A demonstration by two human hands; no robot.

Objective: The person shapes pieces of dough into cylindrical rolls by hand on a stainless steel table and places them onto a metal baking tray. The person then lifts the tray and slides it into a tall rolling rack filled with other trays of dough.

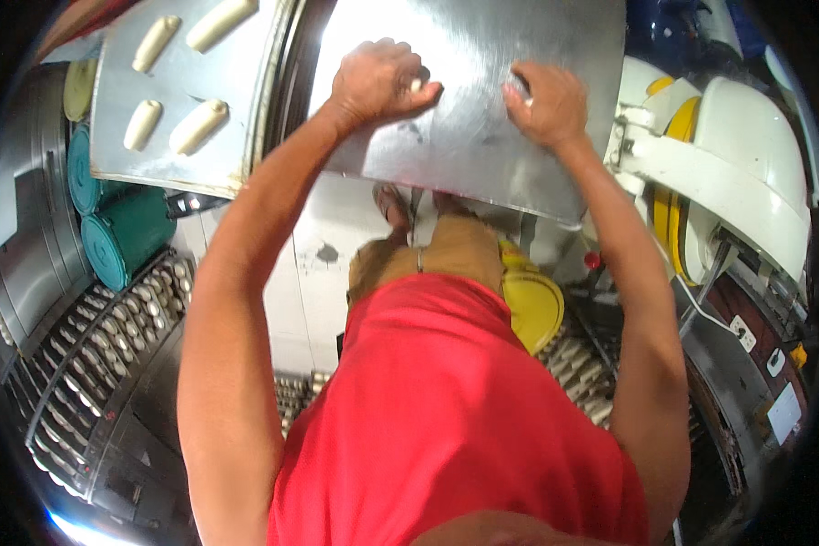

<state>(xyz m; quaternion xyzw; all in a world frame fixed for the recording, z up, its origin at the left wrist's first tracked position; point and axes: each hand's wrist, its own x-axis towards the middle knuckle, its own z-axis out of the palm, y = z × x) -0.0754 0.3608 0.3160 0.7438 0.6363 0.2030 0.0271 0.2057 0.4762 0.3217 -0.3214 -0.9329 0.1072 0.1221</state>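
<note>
Over a bare steel work surface (464, 136), my left hand (382, 82) is closed with its thumb sticking out to the right; a small pale bit shows by its fingers, too hidden to name. My right hand (546, 105) is curled at the right half of the same surface, with something small and light at its fingertips that I cannot make out. To the left lies a metal tray (223, 168) bearing several pale, elongated dough rolls (198, 126), spaced apart.
A white machine (746, 182) with a yellow round part (673, 191) stands at right. Teal drums (109, 250) and racks of small pale items (109, 337) are at left. A yellow lid (532, 309) is low beside me; a power socket (742, 332) sits at right.
</note>
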